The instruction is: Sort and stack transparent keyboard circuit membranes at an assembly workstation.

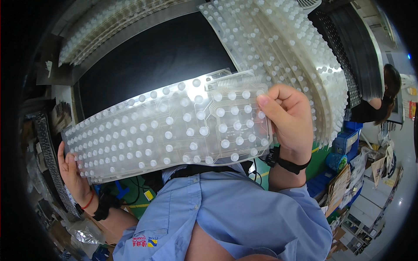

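Note:
A long translucent keyboard membrane point(174, 126), dotted with rows of whitish domes and printed with fine traces, spans the view in front of my body. More than one layer shows along its edges; I cannot tell how many. My left hand point(75, 176) pinches its left end, with a finger up along the edge. At the other end, my right hand point(289, 114) grips the right edge, thumb on the face and fingers curled behind. Behind the membrane lies a black work surface point(152, 56), partly covered by it.
Overlapping stacks of similar domed membranes point(300, 56) rise at the right, close by my right hand. Another stack point(117, 30) stands at the far left. A person point(379, 102) is at the far right, above blue bins point(347, 141). A perforated black rack point(54, 161) is beside my left hand.

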